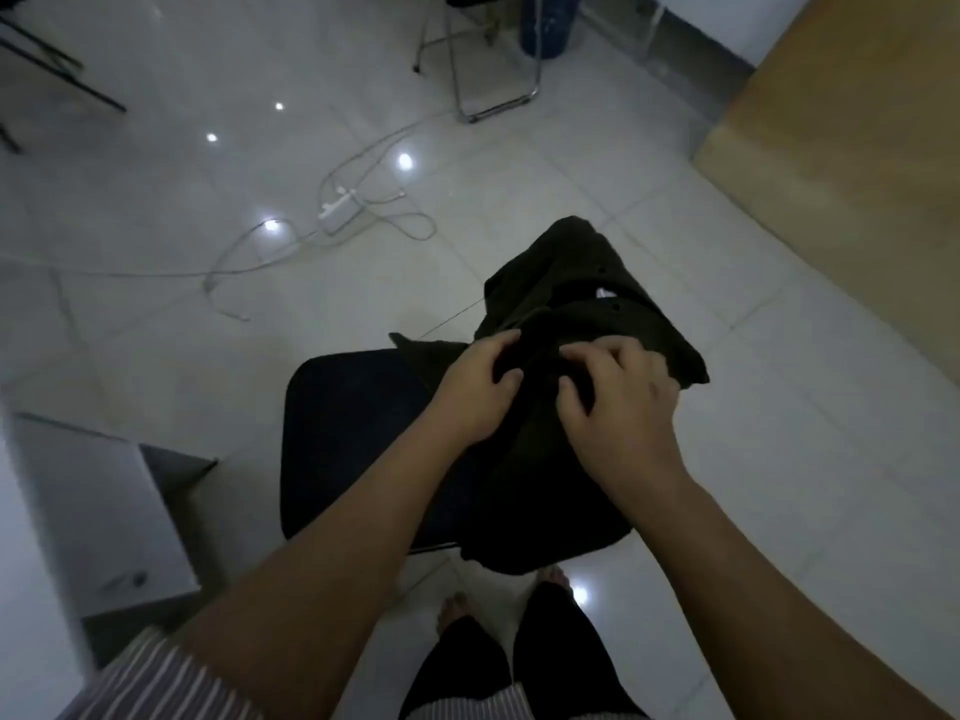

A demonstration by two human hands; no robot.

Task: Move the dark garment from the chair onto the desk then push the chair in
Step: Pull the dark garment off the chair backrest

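1. Left edge: a pale grey cabinet-like unit [98,506] stands on the floor beside the chair; a striped shirt sleeve [156,678] shows at the bottom of the view.
2. Centre left: a chair with a dark padded rectangular seat [348,433] stands on the floor; the left part of the seat is bare.
3. Centre: the left hand [478,387] rests on the garment with fingers curled, pinching a fold of cloth.
4. Centre right: a dark, nearly black-green button-up cloth garment [576,283], crumpled in loose folds with small dark buttons and a pale label visible, lies over the right part of the seat; one end hangs off the near edge and the other rises past the far edge.
5. Right of centre: the right hand [618,402], close beside the left, has fingers bent into the same bunched cloth.
6. Far right: the light brown wooden table [852,163] stands well apart from the garment.
7. Surroundings: glossy white floor tiles [182,200] reflect ceiling lights; a white power strip with loose white cables [340,207] lies beyond the chair, and a metal-framed chair base [493,101] stands farther back.
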